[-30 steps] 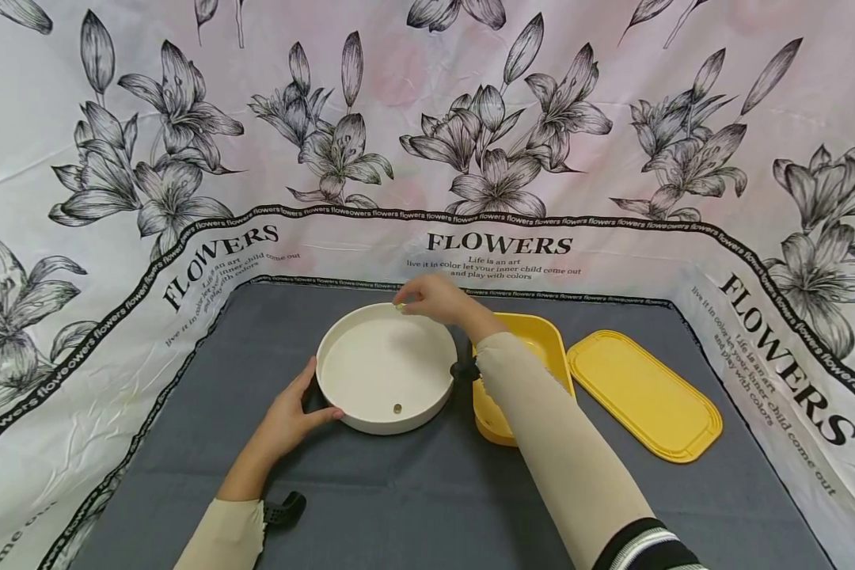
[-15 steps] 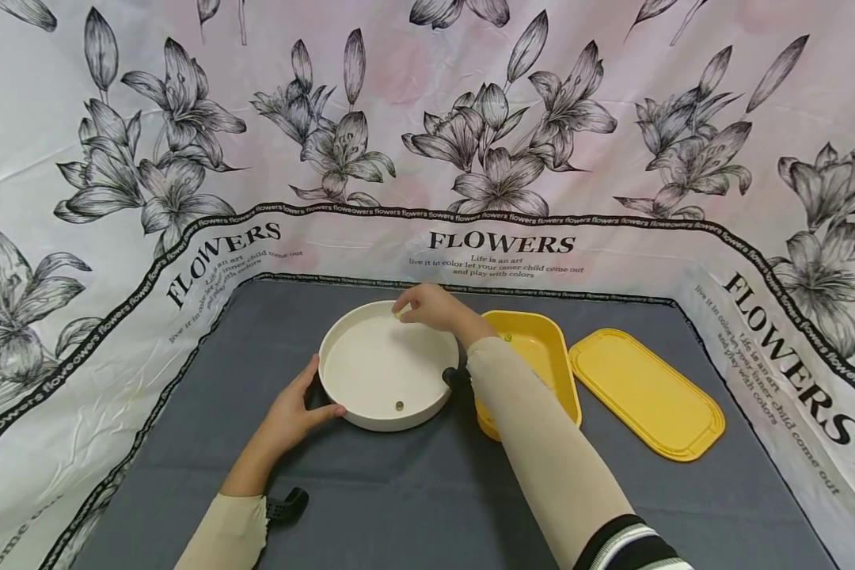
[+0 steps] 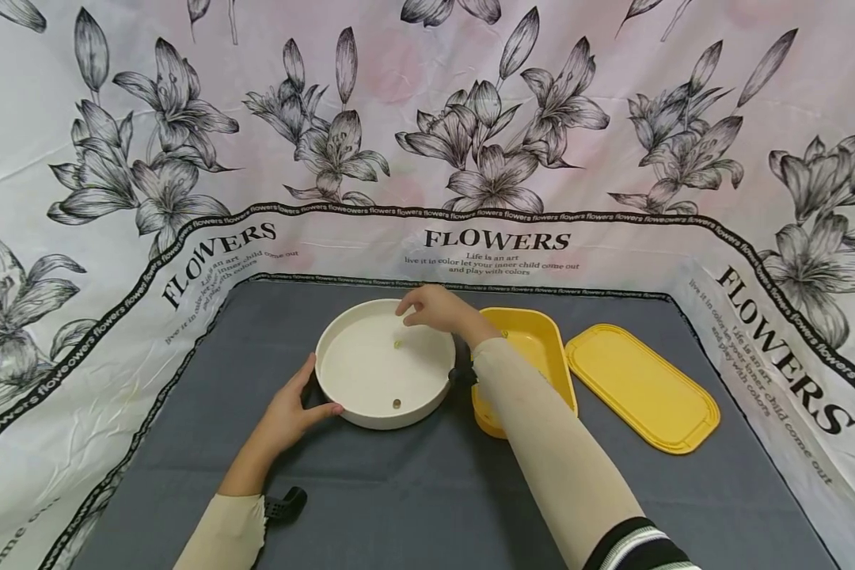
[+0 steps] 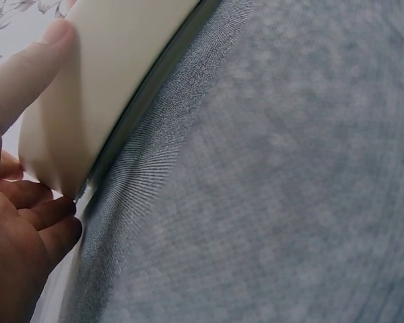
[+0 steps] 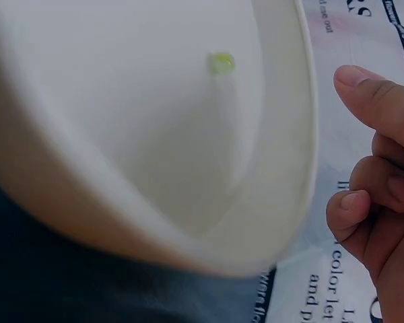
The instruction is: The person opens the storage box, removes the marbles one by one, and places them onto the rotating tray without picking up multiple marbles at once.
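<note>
A round cream tray (image 3: 378, 372) with a low wall sits on the grey cloth. My left hand (image 3: 288, 416) grips its left side, thumb near the front and fingers along the wall; the left wrist view shows the thumb on the wall (image 4: 101, 87) and fingertips at its lower edge. Over the tray's far right rim hovers my right hand (image 3: 438, 307), fingers loosely bent, holding nothing. Below it, a small translucent yellow-green bead (image 5: 222, 62) lies on the tray floor. Nearer the front lies a small brownish bead (image 3: 397, 404).
Right of the tray stands a yellow rectangular box (image 3: 563, 368), partly covered by the right sleeve, with a small greenish piece inside. Its flat yellow lid (image 3: 641, 388) lies farther right. A flower-printed cloth (image 3: 499, 182) rises behind the grey cloth (image 3: 392, 499).
The right hand has let go of the yellow-green bead, which now lies in the tray. Its fingers have loosened and shifted slightly right. The left hand keeps its grip on the tray.
</note>
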The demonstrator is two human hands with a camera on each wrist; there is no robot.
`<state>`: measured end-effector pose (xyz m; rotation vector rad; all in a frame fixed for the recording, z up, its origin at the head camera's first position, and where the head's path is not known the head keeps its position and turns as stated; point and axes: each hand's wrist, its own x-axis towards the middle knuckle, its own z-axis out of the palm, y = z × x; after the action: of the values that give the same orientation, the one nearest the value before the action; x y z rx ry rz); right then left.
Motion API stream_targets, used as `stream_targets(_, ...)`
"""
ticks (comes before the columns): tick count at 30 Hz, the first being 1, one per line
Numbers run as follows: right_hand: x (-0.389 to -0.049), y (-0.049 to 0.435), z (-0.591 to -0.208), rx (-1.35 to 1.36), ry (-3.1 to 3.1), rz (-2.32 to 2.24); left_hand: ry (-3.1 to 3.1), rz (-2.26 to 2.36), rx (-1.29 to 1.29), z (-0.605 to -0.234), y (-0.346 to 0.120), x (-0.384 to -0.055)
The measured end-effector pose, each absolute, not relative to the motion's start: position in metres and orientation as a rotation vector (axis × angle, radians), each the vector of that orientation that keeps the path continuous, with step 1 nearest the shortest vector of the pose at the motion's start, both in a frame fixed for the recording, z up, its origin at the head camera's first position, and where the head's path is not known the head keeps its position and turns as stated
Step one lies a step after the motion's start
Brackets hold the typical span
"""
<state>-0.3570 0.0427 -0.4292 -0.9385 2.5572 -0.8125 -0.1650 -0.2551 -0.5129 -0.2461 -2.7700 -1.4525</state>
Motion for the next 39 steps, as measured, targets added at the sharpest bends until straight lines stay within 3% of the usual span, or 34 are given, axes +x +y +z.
stream_targets(23, -0.326, 0.116, -0.393, -0.966, 2.665, -0.817, -2.770, -1.439, -0.261, -0.514, -0.256, -0.165)
stream_targets(39, -0.318, 0.164, -0.400, -0.876, 2.699, -0.849, -2.783, -1.446, -0.259, -0.515, -0.254, -0.164)
